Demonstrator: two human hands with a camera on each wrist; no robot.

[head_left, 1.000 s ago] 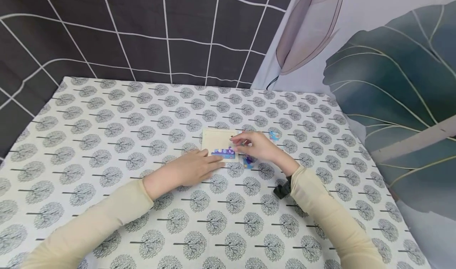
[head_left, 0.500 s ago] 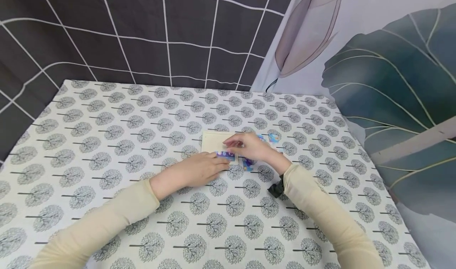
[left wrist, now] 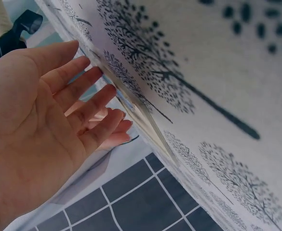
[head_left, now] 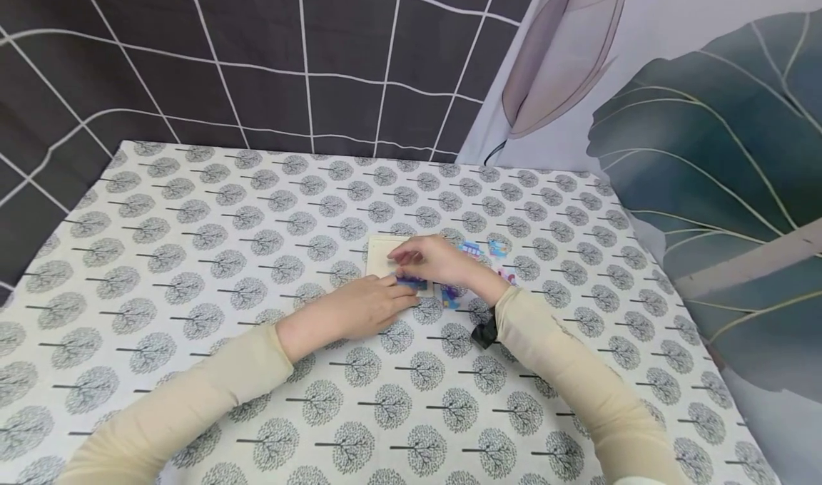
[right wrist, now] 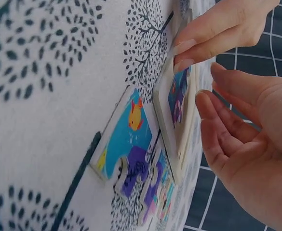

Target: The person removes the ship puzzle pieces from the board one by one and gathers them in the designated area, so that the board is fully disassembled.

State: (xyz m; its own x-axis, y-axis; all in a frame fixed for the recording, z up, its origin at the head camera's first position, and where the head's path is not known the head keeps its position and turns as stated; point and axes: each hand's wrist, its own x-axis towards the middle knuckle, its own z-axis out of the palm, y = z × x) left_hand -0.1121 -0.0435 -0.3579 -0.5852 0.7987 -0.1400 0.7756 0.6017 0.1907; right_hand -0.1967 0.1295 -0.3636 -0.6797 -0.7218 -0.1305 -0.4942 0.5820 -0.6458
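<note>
A flat cream puzzle tray (head_left: 379,249) lies on the table, with fitted blue and purple jigsaw pieces (right wrist: 180,91) along its near side. My left hand (head_left: 356,307) lies with nearly straight fingers at the tray's near left edge; in the right wrist view its fingertips (right wrist: 184,63) rest on the rim and the pieces. Over the tray hovers my right hand (head_left: 437,260), fingers loosely bent and nothing visible between them. Just right of the tray is a loose jigsaw piece (right wrist: 136,118) with an orange fish on blue.
More loose jigsaw pieces (head_left: 497,248) lie behind and right of the right hand, partly hidden by it. A tree-print cloth (head_left: 212,328) covers the table. A dark grid-patterned curtain (head_left: 257,57) hangs behind its far edge.
My right hand has moved left over the tray, uncovering loose pieces on the right. The left hand has shifted slightly right along the tray's near edge.
</note>
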